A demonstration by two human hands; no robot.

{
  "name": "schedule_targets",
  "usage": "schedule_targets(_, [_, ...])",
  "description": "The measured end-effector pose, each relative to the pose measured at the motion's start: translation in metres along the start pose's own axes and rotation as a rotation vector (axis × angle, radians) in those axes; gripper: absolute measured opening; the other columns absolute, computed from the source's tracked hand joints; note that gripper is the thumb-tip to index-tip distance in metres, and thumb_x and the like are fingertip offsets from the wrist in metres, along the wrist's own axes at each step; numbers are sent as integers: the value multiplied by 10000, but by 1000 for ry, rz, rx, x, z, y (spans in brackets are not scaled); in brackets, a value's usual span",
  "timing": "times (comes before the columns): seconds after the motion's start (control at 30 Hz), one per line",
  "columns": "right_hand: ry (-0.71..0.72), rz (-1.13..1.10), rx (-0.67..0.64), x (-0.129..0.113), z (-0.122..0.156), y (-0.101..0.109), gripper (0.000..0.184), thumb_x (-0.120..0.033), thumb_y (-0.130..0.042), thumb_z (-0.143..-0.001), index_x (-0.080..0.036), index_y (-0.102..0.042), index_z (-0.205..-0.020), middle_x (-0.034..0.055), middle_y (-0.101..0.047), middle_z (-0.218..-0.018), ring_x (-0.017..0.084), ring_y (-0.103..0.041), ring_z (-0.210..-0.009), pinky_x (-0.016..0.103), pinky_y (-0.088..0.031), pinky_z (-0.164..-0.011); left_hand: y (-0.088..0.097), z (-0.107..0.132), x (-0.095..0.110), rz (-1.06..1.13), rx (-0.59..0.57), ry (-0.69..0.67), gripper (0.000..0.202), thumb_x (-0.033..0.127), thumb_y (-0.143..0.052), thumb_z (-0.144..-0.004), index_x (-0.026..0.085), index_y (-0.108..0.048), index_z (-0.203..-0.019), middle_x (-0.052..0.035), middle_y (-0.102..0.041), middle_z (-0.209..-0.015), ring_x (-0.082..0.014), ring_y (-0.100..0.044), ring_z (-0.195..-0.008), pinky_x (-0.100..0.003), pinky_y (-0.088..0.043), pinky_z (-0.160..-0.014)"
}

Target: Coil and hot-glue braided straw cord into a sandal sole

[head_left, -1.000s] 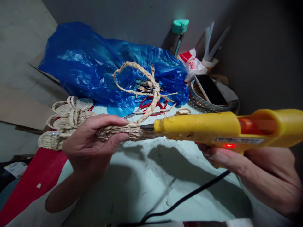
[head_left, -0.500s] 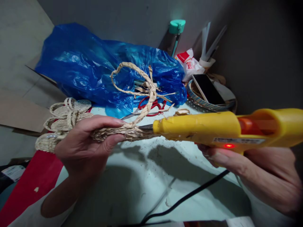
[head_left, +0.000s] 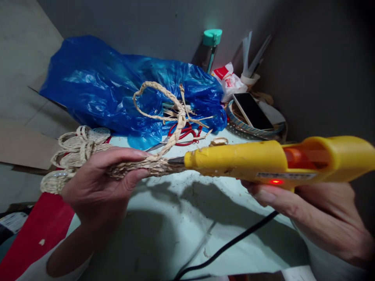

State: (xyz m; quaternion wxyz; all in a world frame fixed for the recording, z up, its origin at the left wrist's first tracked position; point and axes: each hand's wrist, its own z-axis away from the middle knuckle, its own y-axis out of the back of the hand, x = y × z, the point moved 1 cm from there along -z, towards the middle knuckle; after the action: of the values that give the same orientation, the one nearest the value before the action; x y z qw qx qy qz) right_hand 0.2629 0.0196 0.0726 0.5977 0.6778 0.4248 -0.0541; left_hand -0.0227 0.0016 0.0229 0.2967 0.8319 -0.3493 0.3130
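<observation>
My left hand [head_left: 102, 183] pinches a flat coil of braided straw [head_left: 155, 168] edge-on between thumb and fingers. From its top edge a loose length of the braid [head_left: 175, 134] rises, loops to the left and ends in frayed strands. My right hand [head_left: 310, 210] is wrapped round the handle of a yellow glue gun [head_left: 237, 160], whose red light is lit. The gun's dark nozzle [head_left: 176, 160] lies against the coil's edge, close to where the braid leaves it. A black cord [head_left: 231, 240] hangs below the gun.
A blue plastic bag [head_left: 96, 86] lies behind, with red-handled scissors [head_left: 184, 134] in front of it. At the right, a phone [head_left: 253, 111] rests on a round basket [head_left: 237, 119], near a cup of glue sticks [head_left: 250, 80]. Finished braided pieces [head_left: 74, 150] lie at the left on red material [head_left: 49, 222].
The whole view has shifted slightly, so most things sit a little further left. Both hands keep their grips, and the nozzle stays at the coil's edge.
</observation>
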Motion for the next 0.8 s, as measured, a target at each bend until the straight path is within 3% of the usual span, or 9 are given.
schedule_targets(0.1, [-4, -23, -28, -1, -1, 0, 496, -651, -442, -983, -301, -794, -988, 74, -717, -738, 253, -724, -749, 316, -636, -749, 1, 0, 0, -13, 12, 7, 226, 171, -831, -648, 300, -768, -823, 85, -795, -815, -139, -731, -774, -267, -582, -765])
schedule_targets(0.27, [55, -42, -8, -5, -4, 2, 432, -599, -489, -994, -311, -783, -860, 51, -726, -765, 248, -731, -778, 328, -629, -747, 0, 0, -1, -23, 6, 13, 243, 155, -834, -640, 297, -771, -827, 98, -798, -808, -123, -734, -773, -231, -581, -770])
schedule_targets(0.43, [77, -32, -10, -4, -3, 3, 279, -488, -561, -993, -330, -785, -945, 11, -687, -665, 234, -730, -725, 329, -628, -792, 2, -3, 0, 4, 12, 20, 234, 134, -816, -639, 288, -752, -804, 72, -799, -809, -167, -749, -768, -305, -617, -774])
schedule_targets(0.53, [79, -39, -26, -4, -3, 3, 255, -470, -563, -992, -338, -780, -975, 6, -708, -708, 235, -725, -701, 342, -636, -781, 3, -6, 2, 21, -44, -45, 250, 113, -778, -661, 309, -742, -811, 60, -790, -807, -193, -755, -761, -341, -635, -740])
schedule_targets(0.67, [69, -76, -44, -4, -2, 1, 261, -436, -559, -993, -322, -766, -883, -1, -730, -749, 217, -707, -645, 313, -631, -657, 7, -2, 2, -24, -112, -211, 389, 113, -722, -729, 404, -751, -985, 66, -790, -878, -201, -765, -765, -358, -654, -718])
schedule_targets(0.73, [64, -82, -39, -4, 0, -1, 243, -406, -561, -994, -312, -756, -882, -9, -734, -754, 207, -711, -644, 291, -622, -629, 11, 2, 0, -32, -114, -244, 490, 102, -696, -724, 423, -743, -1091, 37, -795, -980, -242, -772, -846, -420, -665, -771])
schedule_targets(0.8, [68, -83, -43, -4, 1, -3, 213, -392, -569, -989, -314, -753, -915, -14, -745, -774, 206, -722, -654, 288, -625, -645, 16, 6, -1, -47, -217, -263, 538, 86, -664, -728, 440, -740, -1126, 30, -797, -1004, -260, -774, -899, -445, -670, -812])
